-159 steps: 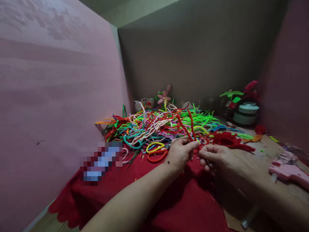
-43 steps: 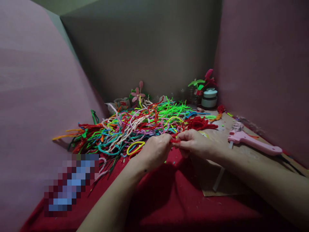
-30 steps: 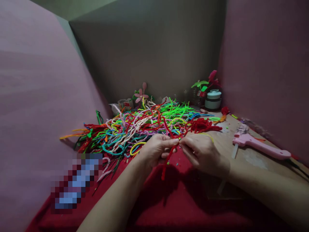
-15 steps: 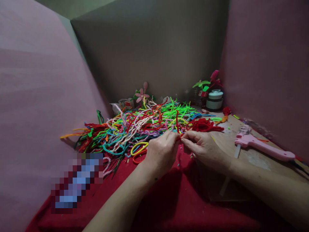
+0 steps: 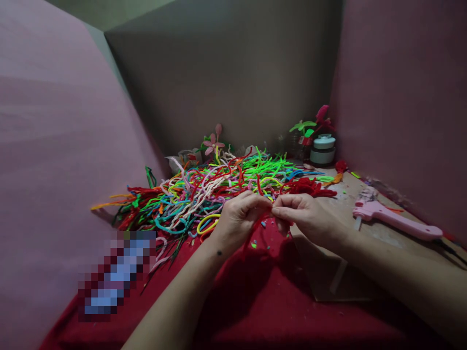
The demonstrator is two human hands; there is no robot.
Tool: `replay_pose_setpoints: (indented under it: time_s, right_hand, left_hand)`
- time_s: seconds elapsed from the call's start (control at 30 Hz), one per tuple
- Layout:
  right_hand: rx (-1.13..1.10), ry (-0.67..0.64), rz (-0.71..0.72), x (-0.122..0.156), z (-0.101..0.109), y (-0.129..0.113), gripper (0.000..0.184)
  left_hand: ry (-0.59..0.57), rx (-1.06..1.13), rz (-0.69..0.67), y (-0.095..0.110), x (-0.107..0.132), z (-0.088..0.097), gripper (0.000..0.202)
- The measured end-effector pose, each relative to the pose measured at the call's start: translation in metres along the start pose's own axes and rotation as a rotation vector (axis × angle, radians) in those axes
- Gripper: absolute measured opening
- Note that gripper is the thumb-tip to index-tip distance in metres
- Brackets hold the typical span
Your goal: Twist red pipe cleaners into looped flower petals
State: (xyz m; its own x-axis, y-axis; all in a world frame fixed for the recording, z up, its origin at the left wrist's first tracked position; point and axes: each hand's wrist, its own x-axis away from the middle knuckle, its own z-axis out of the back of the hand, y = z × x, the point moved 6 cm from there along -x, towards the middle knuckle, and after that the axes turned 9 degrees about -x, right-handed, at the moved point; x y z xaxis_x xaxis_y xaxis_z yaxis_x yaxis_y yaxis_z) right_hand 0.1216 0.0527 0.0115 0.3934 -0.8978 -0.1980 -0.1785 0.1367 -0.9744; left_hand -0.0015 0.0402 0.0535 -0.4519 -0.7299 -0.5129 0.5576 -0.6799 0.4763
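My left hand [image 5: 238,218] and my right hand [image 5: 305,217] meet fingertip to fingertip above a red cloth [image 5: 262,296]. Both pinch a red pipe cleaner [image 5: 258,183]; one end pokes up behind my fingers and the rest is mostly hidden between the hands. Just behind them lies a big heap of mixed-colour pipe cleaners [image 5: 215,187]. A bundle of twisted red pipe cleaners [image 5: 308,186] lies to the right of the heap, close to my right hand.
A pink glue gun [image 5: 396,221] lies on brown cardboard [image 5: 350,214] at the right. At the back stand a white lidded jar [image 5: 323,149], a pink pipe-cleaner flower [image 5: 212,141] and a green-and-pink plant piece [image 5: 310,124]. Pink and grey walls enclose the table.
Since a second ago the hanging red end has been drawn up between my hands. My fingers keep working the red pipe cleaner, and its free tip now pokes up behind my left hand.
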Motion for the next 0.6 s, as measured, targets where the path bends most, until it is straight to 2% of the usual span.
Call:
replay_pose_setpoints:
  time_s: [0.13,0.23,0.33,0.4,0.47,0.53,0.6]
  right_hand:
    - [-0.118,-0.053,-0.052,-0.001,-0.003,0.003,0.017]
    - [-0.041,-0.056,-0.054,0.001,-0.005,0.002,0.02]
    - [0.242,-0.01,0.085,0.006,-0.006,-0.005,0.02]
    - [0.52,0.031,0.265,0.012,-0.008,-0.012,0.019]
    - [0.746,0.061,0.439,0.018,-0.013,-0.018,0.02]
    - [0.824,0.079,0.517,0.021,-0.016,-0.02,0.02]
    - [0.731,0.062,0.442,0.018,-0.015,-0.017,0.021]
  left_hand:
    - [0.024,0.044,-0.033,0.0,-0.001,0.003,0.013]
    - [0.023,0.074,0.0,0.003,-0.002,0.002,0.01]
    - [-0.081,0.181,0.201,-0.004,0.0,-0.007,0.016]
    - [-0.186,0.333,0.397,-0.012,0.004,-0.016,0.022]
    - [-0.289,0.521,0.538,-0.017,0.009,-0.026,0.026]
    - [-0.343,0.643,0.588,-0.018,0.011,-0.031,0.026]
    - [-0.32,0.629,0.565,-0.019,0.01,-0.028,0.026]
